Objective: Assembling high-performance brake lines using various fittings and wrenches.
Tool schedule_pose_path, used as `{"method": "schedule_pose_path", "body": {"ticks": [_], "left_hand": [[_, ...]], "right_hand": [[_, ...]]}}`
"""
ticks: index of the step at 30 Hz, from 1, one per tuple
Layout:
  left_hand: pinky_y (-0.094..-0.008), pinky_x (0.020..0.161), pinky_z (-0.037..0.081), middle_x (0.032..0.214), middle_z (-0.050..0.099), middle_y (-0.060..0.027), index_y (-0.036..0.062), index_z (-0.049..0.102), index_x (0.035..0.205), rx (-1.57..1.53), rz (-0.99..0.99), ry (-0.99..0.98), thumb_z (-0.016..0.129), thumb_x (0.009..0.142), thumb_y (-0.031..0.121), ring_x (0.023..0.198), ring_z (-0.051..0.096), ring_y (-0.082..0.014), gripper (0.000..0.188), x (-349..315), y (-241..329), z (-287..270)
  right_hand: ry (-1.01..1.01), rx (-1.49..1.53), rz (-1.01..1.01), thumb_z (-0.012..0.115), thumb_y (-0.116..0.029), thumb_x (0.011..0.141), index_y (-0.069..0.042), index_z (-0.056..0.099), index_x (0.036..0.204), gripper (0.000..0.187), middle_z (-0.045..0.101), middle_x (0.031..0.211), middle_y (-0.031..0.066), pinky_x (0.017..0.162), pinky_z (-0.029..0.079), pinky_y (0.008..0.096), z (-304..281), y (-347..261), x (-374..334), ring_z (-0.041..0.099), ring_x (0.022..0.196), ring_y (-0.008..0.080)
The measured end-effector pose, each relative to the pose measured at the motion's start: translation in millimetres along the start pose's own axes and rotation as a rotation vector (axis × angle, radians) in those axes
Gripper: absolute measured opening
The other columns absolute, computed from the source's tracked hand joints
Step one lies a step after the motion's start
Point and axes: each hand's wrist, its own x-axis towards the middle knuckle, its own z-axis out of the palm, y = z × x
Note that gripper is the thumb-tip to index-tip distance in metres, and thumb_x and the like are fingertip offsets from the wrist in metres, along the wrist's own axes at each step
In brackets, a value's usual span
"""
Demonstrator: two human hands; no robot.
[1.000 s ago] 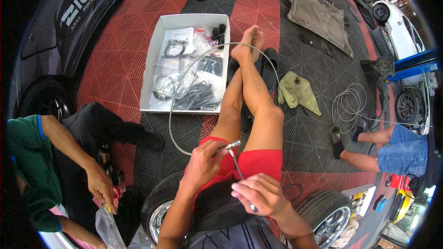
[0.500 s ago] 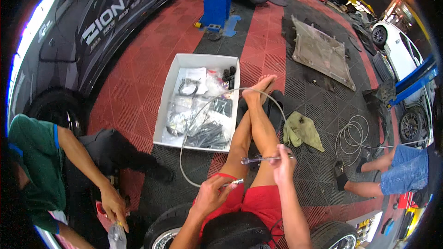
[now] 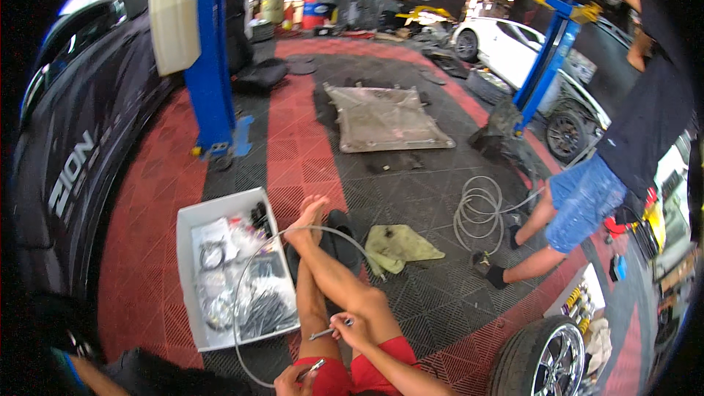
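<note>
My left hand [image 3: 293, 381], low in the picture, grips the end of a thin grey hose [image 3: 236, 308]. A silver metal fitting [image 3: 317, 365] sticks out past its fingers. From there the hose arcs over the white box [image 3: 185, 264] and my crossed legs, toward the cloth beside my feet. My right hand [image 3: 355, 331], above my lap, is closed around a metal wrench [image 3: 321, 334] whose ends show on either side of the fingers. The wrench and the fitting are apart. In the box lie black parts, clear plastic bags and papers.
A yellowish cloth [image 3: 403, 243] and a coiled hose [image 3: 477, 213] lie on the tiled floor. On the right are a standing person in denim shorts [image 3: 579, 202] and a chrome wheel [image 3: 554, 359]. A blue lift post [image 3: 209, 66] and dark car [image 3: 81, 154] stand left; a flat panel [image 3: 392, 121] lies ahead.
My view has swung up and to the right. The person at right now stands more fully in view; the one at left is mostly out of it. Both hands keep their holds.
</note>
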Motion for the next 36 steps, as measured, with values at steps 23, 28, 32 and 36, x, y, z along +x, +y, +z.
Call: {"method": "schedule_pose_path", "body": {"ticks": [23,28,32,36], "left_hand": [[-0.0311,0.069,0.048,0.082,0.065,-0.0118,-0.0041,0.067,0.102,-0.115,-0.02,0.016,0.066,0.093,0.016,0.073,0.055,-0.0166,0.023,-8.4,0.1,5.9],[-0.0335,0.075,0.051,0.087,0.068,-0.012,-0.0015,0.069,0.101,0.007,0.191,0.031,0.065,0.089,0.011,0.079,0.063,-0.0211,0.018,7.6,10.8,7.5],[-0.0355,0.079,0.054,0.09,0.07,-0.0122,0.0007,0.071,0.1,0.05,0.29,0.042,0.063,0.085,0.006,0.084,0.069,-0.0246,0.017,6.1,-7.7,6.3],[-0.0339,0.071,0.052,0.089,0.068,-0.0143,-0.0003,0.069,0.099,0.023,-0.026,0.037,0.073,0.085,0.012,0.078,0.067,-0.0237,0.019,-20.3,-22.7,7.3]], "right_hand": [[0.077,-0.733,-1.05,0.064,-0.028,0.094,0.001,0.066,0.103,0.031,0.068,0.078,0.0084,0.052,0.052,0.0292,22.1,-51.9,5.3,0.064,0.062,0.0157],[0.155,-0.736,-1.004,0.065,-0.021,0.092,-0.001,0.066,0.096,0.02,0.067,0.078,0.0113,0.059,0.053,0.0326,27.9,-108.4,-15.8,0.064,0.064,0.0213],[0.176,-0.81,-0.901,0.066,-0.015,0.089,-0.003,0.067,0.09,0.012,0.067,0.078,0.0136,0.065,0.054,0.0352,23.7,-139.0,-48.8,0.064,0.066,0.0258],[0.178,-0.695,-0.894,0.067,-0.009,0.09,-0.001,0.065,0.101,0.014,0.071,0.088,0.0106,0.066,0.054,0.0295,13.7,-167.4,-87.5,0.068,0.073,0.0168]]}}
